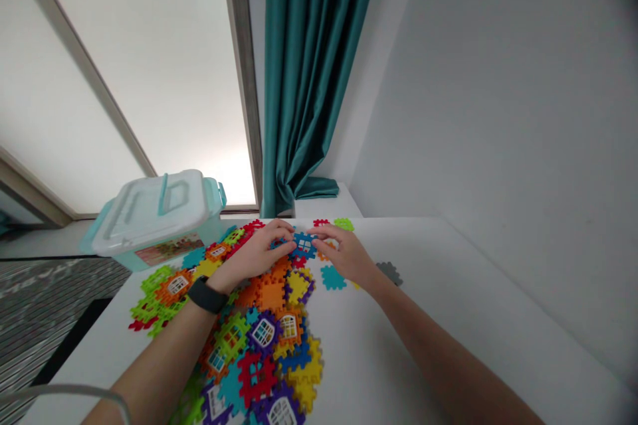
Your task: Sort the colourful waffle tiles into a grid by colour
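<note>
Left hand (262,251) and right hand (347,255) curve their fingers at either side of a blue toothed window block (301,252); any pinch is unclear.

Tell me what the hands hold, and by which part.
A blue window piece, seemingly held by its side edges between the left hand and right hand; exact finger contact is unclear.

Left hand (264,251) and right hand (346,254) pinch a toothed blue plastic tile (304,247). A white-lidded turquoise plastic box (149,216) sits at nine o'clock.
</note>
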Action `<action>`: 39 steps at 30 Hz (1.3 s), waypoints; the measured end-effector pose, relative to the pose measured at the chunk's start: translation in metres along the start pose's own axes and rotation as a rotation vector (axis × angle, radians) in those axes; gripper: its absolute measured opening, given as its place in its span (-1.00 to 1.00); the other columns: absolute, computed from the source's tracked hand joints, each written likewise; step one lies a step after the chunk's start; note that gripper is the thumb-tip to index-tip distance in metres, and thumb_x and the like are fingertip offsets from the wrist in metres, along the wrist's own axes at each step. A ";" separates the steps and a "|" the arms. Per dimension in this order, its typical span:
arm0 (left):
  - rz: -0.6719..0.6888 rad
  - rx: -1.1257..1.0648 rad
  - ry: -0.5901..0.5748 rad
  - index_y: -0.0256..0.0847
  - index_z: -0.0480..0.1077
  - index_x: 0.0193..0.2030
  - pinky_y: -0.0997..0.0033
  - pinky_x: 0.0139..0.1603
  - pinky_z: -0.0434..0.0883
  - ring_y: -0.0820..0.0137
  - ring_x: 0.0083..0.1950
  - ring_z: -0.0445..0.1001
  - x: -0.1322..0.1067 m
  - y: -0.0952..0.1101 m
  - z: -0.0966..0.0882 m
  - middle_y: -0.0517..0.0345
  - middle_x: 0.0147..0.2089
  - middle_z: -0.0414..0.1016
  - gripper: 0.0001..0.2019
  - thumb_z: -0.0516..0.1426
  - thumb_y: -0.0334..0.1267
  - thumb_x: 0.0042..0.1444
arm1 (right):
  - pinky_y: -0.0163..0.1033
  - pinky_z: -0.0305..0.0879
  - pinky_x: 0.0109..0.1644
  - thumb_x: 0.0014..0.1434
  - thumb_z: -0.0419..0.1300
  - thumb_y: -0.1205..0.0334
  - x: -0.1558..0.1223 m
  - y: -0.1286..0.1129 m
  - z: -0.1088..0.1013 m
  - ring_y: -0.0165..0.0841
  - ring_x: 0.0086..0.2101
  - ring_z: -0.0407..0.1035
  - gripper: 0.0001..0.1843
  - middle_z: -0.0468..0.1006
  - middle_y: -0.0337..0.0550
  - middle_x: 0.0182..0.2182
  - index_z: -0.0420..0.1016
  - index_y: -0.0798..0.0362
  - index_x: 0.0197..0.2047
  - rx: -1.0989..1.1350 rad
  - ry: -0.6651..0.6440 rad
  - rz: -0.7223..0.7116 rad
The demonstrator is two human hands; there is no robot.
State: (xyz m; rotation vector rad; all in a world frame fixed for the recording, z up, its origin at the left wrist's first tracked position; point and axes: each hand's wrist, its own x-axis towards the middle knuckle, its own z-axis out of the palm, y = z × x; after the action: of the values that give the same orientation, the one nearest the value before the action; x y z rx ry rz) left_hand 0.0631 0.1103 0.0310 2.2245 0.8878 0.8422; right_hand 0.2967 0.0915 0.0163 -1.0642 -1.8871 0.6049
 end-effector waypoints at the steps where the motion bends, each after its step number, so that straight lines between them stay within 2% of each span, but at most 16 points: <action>1: -0.015 -0.009 -0.004 -0.17 0.45 -0.32 0.12 0.22 0.39 0.24 0.08 0.48 0.001 -0.001 0.001 0.03 0.04 0.46 -0.75 0.09 -0.13 0.34 | -0.20 0.45 -0.13 0.28 0.19 0.23 0.000 0.000 0.001 -0.30 -0.26 0.54 -0.77 0.68 -0.13 -0.23 0.64 -0.04 -0.06 0.034 -0.002 0.033; 4: -0.053 -0.020 -0.007 -0.17 0.46 -0.32 0.15 0.20 0.41 0.24 0.07 0.49 0.002 -0.003 0.002 0.04 0.03 0.49 -0.75 0.08 -0.13 0.33 | -0.22 0.44 -0.16 0.27 0.18 0.23 0.000 -0.001 0.002 -0.32 -0.29 0.53 -0.74 0.68 -0.14 -0.27 0.64 -0.02 -0.04 0.090 -0.017 0.078; 7: -0.029 0.015 -0.004 -0.15 0.47 -0.29 0.12 0.19 0.44 0.24 0.06 0.50 0.001 -0.004 0.003 0.05 0.02 0.49 -0.75 0.06 -0.14 0.34 | -0.23 0.44 -0.21 0.27 0.18 0.22 0.000 0.001 0.003 -0.32 -0.32 0.53 -0.76 0.68 -0.14 -0.30 0.64 0.00 -0.07 0.104 -0.029 0.097; 10: 0.029 0.098 0.008 -0.13 0.46 -0.14 0.07 0.18 0.45 0.22 0.05 0.50 -0.002 -0.001 0.003 0.05 0.01 0.47 -0.84 0.10 -0.15 0.31 | -0.23 0.43 -0.25 0.25 0.18 0.21 0.001 0.004 0.003 -0.32 -0.34 0.52 -0.79 0.66 -0.15 -0.33 0.62 0.01 -0.11 0.138 -0.028 0.142; 11: 0.050 0.128 0.006 -0.13 0.44 -0.05 0.06 0.18 0.45 0.21 0.07 0.49 -0.003 0.000 0.003 0.03 0.03 0.45 -0.82 0.15 -0.14 0.28 | -0.23 0.43 -0.24 0.24 0.19 0.20 0.001 0.006 0.004 -0.32 -0.34 0.51 -0.81 0.65 -0.16 -0.33 0.60 0.02 -0.13 0.159 -0.023 0.156; 13: 0.089 0.199 0.000 -0.12 0.37 0.11 0.04 0.20 0.45 0.17 0.13 0.47 -0.004 0.002 0.004 0.00 0.12 0.42 -0.62 0.26 -0.12 0.19 | -0.23 0.43 -0.23 0.21 0.21 0.19 0.001 0.010 0.005 -0.33 -0.33 0.51 -0.85 0.64 -0.17 -0.34 0.56 0.03 -0.18 0.205 -0.016 0.178; 15: 0.119 0.291 -0.006 -0.11 0.34 0.16 -0.01 0.23 0.42 0.11 0.20 0.43 -0.005 0.003 0.005 -0.04 0.19 0.37 -0.49 0.33 -0.11 0.11 | -0.24 0.42 -0.25 0.19 0.24 0.16 0.001 0.014 0.006 -0.35 -0.35 0.49 -0.86 0.62 -0.19 -0.37 0.52 0.03 -0.23 0.243 -0.019 0.200; 18: 0.154 0.409 0.010 -0.12 0.38 0.13 -0.05 0.23 0.42 0.06 0.22 0.42 -0.005 0.000 0.005 -0.07 0.21 0.36 -0.50 0.36 -0.09 0.09 | -0.26 0.37 -0.33 0.17 0.26 0.10 0.001 0.017 0.008 -0.37 -0.42 0.44 -0.83 0.57 -0.24 -0.43 0.48 0.02 -0.27 0.282 -0.036 0.244; 21: 0.206 0.464 0.042 -0.13 0.40 0.12 -0.01 0.21 0.44 0.08 0.20 0.43 -0.005 -0.003 0.002 -0.07 0.18 0.39 -0.54 0.32 -0.08 0.13 | -0.26 0.37 -0.32 0.17 0.27 0.06 0.002 0.015 0.009 -0.36 -0.40 0.44 -0.80 0.55 -0.24 -0.42 0.46 0.01 -0.26 0.337 -0.040 0.253; 26: 0.274 0.523 0.131 -0.20 0.38 0.12 0.02 0.18 0.46 0.10 0.16 0.45 -0.006 -0.002 -0.003 -0.11 0.14 0.41 -0.60 0.26 -0.13 0.19 | -0.27 0.36 -0.29 0.19 0.25 0.13 0.001 0.005 0.014 -0.36 -0.36 0.44 -0.77 0.54 -0.26 -0.37 0.42 -0.02 -0.11 0.428 -0.033 0.218; 33: 0.277 0.571 0.171 -0.19 0.43 0.00 0.01 0.11 0.48 0.08 0.11 0.47 -0.007 -0.001 -0.003 -0.11 0.09 0.44 -0.62 0.28 0.02 0.18 | -0.29 0.30 -0.33 0.20 0.21 0.21 -0.001 0.008 0.019 -0.41 -0.43 0.36 -0.66 0.40 -0.37 -0.43 0.33 -0.02 0.04 0.412 -0.038 0.175; 37: 0.291 0.579 0.145 -0.16 0.46 -0.16 0.00 0.10 0.48 0.10 0.10 0.47 -0.007 -0.001 -0.001 -0.07 0.06 0.46 -0.79 0.25 -0.07 0.24 | -0.27 0.34 -0.30 0.22 0.19 0.21 -0.001 0.011 0.016 -0.39 -0.41 0.40 -0.76 0.49 -0.32 -0.41 0.33 -0.01 -0.04 0.347 0.010 0.184; 39: 0.283 0.569 0.134 -0.15 0.45 -0.13 0.00 0.11 0.47 0.11 0.10 0.47 -0.007 0.001 0.000 -0.05 0.07 0.45 -0.83 0.24 -0.13 0.23 | -0.25 0.37 -0.27 0.21 0.19 0.21 0.000 0.011 0.013 -0.37 -0.37 0.44 -0.82 0.54 -0.26 -0.38 0.37 0.00 -0.10 0.294 0.018 0.187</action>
State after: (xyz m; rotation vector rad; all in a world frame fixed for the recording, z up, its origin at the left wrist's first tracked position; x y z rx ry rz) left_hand 0.0595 0.1048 0.0292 2.8665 0.9797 0.9644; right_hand 0.2904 0.0970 0.0020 -1.0520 -1.6319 0.9450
